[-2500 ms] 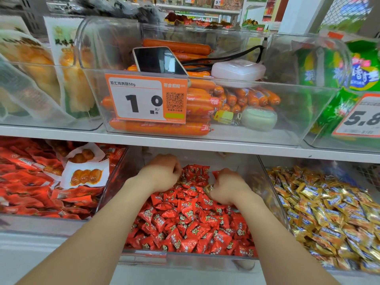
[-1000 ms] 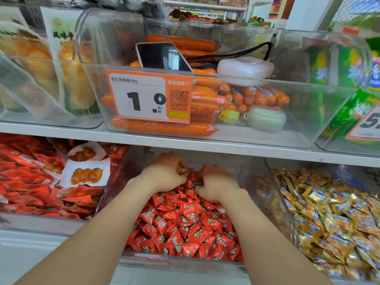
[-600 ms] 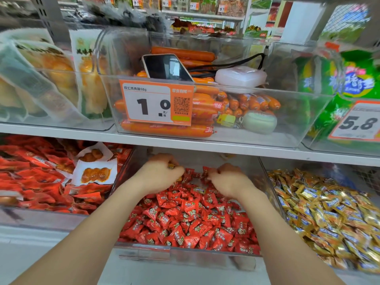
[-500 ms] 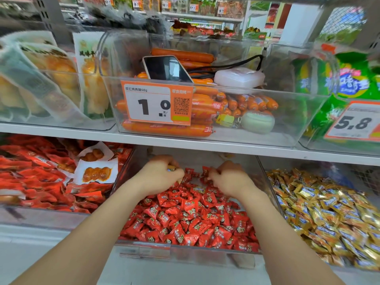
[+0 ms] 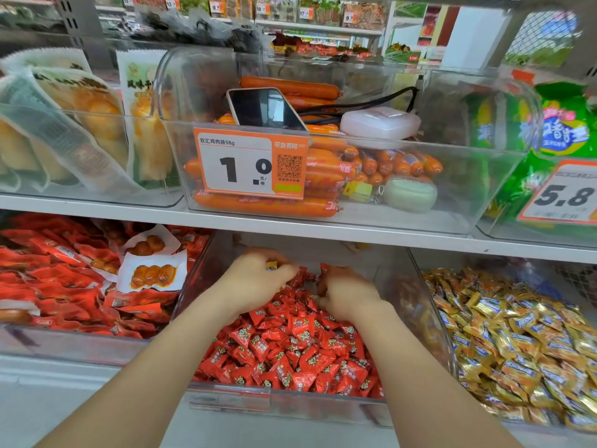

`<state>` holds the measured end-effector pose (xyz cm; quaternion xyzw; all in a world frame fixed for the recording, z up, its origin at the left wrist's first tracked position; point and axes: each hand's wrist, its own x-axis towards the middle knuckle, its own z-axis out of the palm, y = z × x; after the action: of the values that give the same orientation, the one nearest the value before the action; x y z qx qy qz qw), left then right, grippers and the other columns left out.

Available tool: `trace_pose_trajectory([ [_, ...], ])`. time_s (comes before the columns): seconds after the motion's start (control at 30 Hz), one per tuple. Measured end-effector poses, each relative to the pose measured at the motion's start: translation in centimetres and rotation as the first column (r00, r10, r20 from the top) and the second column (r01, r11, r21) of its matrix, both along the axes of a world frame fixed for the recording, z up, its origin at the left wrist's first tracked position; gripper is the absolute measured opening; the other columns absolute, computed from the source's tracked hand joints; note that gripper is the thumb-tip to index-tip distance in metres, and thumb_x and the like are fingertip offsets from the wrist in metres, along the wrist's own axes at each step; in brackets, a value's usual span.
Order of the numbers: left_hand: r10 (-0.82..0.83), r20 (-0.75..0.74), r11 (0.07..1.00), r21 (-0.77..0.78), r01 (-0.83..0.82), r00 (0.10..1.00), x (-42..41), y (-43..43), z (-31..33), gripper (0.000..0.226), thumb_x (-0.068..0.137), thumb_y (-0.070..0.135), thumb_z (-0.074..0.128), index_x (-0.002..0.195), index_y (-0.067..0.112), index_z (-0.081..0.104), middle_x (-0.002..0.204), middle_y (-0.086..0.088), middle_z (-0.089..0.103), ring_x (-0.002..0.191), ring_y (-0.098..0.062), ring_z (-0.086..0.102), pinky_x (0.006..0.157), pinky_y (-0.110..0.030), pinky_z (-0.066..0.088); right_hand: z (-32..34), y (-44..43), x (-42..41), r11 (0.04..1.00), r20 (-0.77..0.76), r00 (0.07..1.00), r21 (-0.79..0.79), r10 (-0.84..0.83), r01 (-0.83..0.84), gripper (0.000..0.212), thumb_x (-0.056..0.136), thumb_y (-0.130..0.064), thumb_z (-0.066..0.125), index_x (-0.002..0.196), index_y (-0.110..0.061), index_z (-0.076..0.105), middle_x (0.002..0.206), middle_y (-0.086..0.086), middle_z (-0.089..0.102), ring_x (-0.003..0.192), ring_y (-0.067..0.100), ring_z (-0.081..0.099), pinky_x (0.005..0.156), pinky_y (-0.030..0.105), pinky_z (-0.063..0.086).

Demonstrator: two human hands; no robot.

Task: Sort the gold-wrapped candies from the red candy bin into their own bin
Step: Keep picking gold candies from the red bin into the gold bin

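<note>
At the red candy bin (image 5: 290,404) rear, 1 gold candy (image 5: 272,265) is pinched in the left hand (image 5: 258,281) grip. The gold bin (image 5: 452,367) lies rightward, nearer the right hand (image 5: 347,294) (grip undeterminable).

Your left hand (image 5: 258,281) is covering most of a gold-wrapped candy (image 5: 271,265); only a small corner is peeking out between the curled fingers. Your right hand (image 5: 347,295) is looking blurred and its fingertips are hiding among the red candies (image 5: 290,344), so I cannot tell if it is holding something. The picture's right edge is cutting off the gold candy bin (image 5: 529,279) and one price tag (image 5: 565,195)
</note>
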<state>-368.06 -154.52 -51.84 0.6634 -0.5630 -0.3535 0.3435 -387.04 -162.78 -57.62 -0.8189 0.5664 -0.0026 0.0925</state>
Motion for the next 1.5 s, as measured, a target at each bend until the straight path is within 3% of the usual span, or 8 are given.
trace_pose_trajectory([
  [0.27,0.023,-0.093,0.999,0.033,-0.02,0.995,-1.1,1.3,0.7,0.026,0.092,0.046,0.077,0.102,0.023,0.072,0.075,-0.007,0.061,0.065,-0.02,0.056,0.055,-0.032,0.05,5.2,2.1,-0.4,0.977,0.383,0.899,0.077,-0.213,0.199,0.034,0.086,-0.045,0.065,0.069,-0.016,0.059,0.068,-0.001,0.061,0.068,0.019,0.063,0.054,0.025,0.042],
  [0.57,-0.083,-0.149,0.996,-0.023,0.081,0.985,-7.5,6.3,2.4,0.024,0.09,0.047,0.078,0.089,0.024,0.072,0.062,0.005,0.057,0.056,-0.017,0.048,0.057,-0.031,0.042,11.1,12.8,-8.9,0.953,0.586,0.767,0.027,-0.261,0.303,0.048,0.096,-0.034,0.049,0.06,-0.002,0.056,0.049,0.008,0.049,0.05,0.025,0.044,0.052,0.033,0.035],
  [0.67,-0.19,-0.07,0.976,-0.123,0.181,0.979,-11.0,8.3,3.2,0.016,0.093,0.041,0.076,0.087,0.027,0.071,0.065,0.021,0.063,0.055,0.002,0.051,0.06,-0.026,0.042,10.8,13.2,-14.8,0.897,0.662,0.657,0.053,-0.361,0.44,0.056,0.103,-0.034,0.046,0.062,0.0,0.064,0.05,0.01,0.06,0.05,0.028,0.057,0.058,0.036,0.044],
  [0.83,-0.235,0.229,0.859,-0.406,0.312,0.945,-19.6,7.7,3.9,0.01,0.093,0.04,0.072,0.092,0.036,0.063,0.095,0.018,0.065,0.091,0.003,0.058,0.082,-0.022,0.042,7.9,10.6,-24.1,0.672,0.57,0.746,-0.406,-0.344,0.62,0.039,0.107,-0.023,0.053,0.07,-0.011,0.055,0.062,0.012,0.056,0.067,0.042,0.062,0.06,0.043,0.034],
  [0.97,-0.238,0.412,0.776,-0.464,0.428,0.879,-27.1,4.1,3.4,0.015,0.096,0.038,0.068,0.105,0.033,0.057,0.103,0.011,0.052,0.098,-0.013,0.052,0.087,-0.033,0.041,4.8,8.2,-28.8,0.796,0.397,0.869,-0.399,-0.296,0.454,0.026,0.104,-0.033,0.057,0.104,-0.012,0.072,0.092,0.002,0.049,0.094,0.039,0.061,0.076,0.044,0.05],
  [1.17,-0.421,0.669,0.867,0.097,0.489,0.613,-33.0,-0.7,-1.2,0.083,0.096,0.073,0.044,0.161,0.031,0.017,0.168,-0.007,0.02,0.153,-0.044,0.018,0.123,-0.065,0.014,3.3,8.4,-31.4,0.882,0.39,0.87,-0.23,-0.302,0.41,0.051,0.099,-0.054,0.047,0.133,-0.024,0.069,0.124,0.006,0.069,0.117,0.029,0.062,0.097,0.042,0.051],
  [1.3,-0.435,0.723,0.876,0.2,0.44,0.537,-33.7,-2.6,-1.6,0.103,0.085,0.091,0.033,0.165,0.035,-0.001,0.176,-0.003,-0.007,0.159,-0.043,-0.01,0.122,-0.072,-0.004,4.4,8.6,-31.3,0.835,0.295,0.856,-0.238,-0.425,0.497,0.062,0.089,-0.067,0.038,0.13,-0.032,0.069,0.125,0.003,0.068,0.121,0.03,0.06,0.113,0.051,0.039],
  [1.5,-0.123,0.877,0.862,-0.137,0.488,0.464,-31.4,0.4,1.5,0.081,0.085,0.079,0.038,0.143,0.024,0.048,0.145,-0.013,0.052,0.136,-0.039,0.044,0.115,-0.064,0.021,7.7,10.2,-28.0,0.787,0.525,0.783,-0.302,-0.334,0.538,0.047,0.084,-0.054,0.056,0.119,-0.031,0.075,0.116,-0.001,0.072,0.112,0.025,0.064,0.102,0.04,0.047],
])
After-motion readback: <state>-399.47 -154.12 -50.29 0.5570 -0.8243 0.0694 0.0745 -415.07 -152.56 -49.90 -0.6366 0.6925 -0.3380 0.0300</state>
